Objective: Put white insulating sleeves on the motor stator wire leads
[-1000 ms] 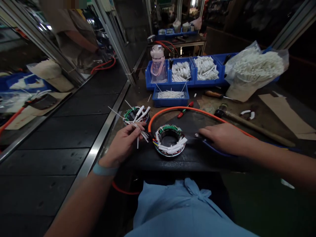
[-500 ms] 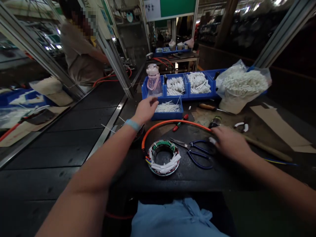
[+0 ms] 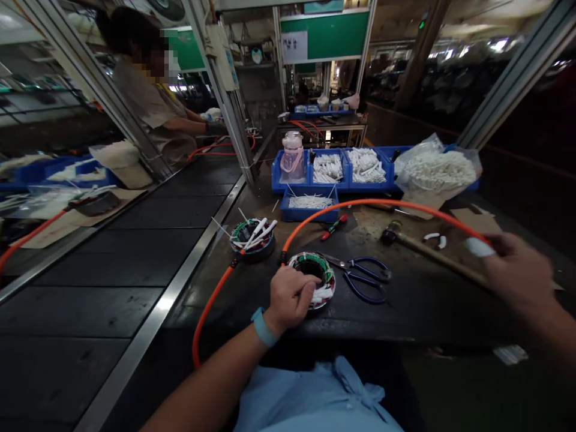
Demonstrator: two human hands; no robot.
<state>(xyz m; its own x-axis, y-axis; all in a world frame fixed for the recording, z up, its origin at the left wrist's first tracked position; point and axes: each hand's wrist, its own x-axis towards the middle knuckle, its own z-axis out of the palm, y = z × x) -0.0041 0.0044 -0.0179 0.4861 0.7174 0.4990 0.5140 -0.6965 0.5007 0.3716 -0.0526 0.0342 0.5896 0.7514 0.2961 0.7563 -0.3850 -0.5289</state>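
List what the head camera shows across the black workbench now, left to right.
Coil ring with loose white tubes → second coil ring, left hand on it → blue-handled scissors → curved white handles → right hand holding the orange cable.

The left hand (image 3: 290, 298) hides the near left part of the ring of green, white and red windings (image 3: 324, 270). The right hand (image 3: 517, 270) is blurred, covering the far end of the orange cable (image 3: 360, 203) and the end of the hammer's wooden handle (image 3: 443, 257); its forearm runs off the right edge. Print on the white sheet (image 3: 295, 47) is too small to read.
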